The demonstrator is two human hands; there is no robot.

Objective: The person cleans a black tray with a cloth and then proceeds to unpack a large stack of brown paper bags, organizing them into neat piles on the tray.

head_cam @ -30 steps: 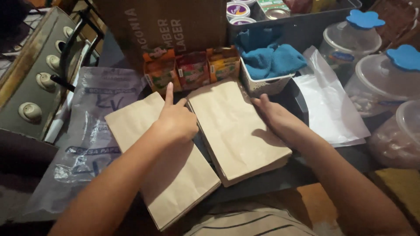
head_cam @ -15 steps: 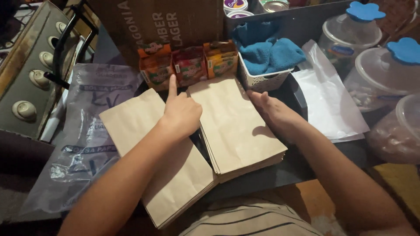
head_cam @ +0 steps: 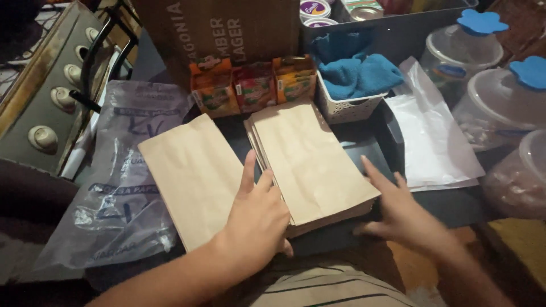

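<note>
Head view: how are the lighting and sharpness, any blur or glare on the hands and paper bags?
Head view: dim, warm light; corners fall into deep shadow. The bag stack and single bag are sharp. The left hand is fairly crisp, the right hand slightly soft. Mild glare on the plastic bag and white sheet.

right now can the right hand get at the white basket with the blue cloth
Probably yes. The right hand sits by the stack of paper bags, and the dark surface between it and the white basket looks bare, nothing blocking a forward reach.
</note>
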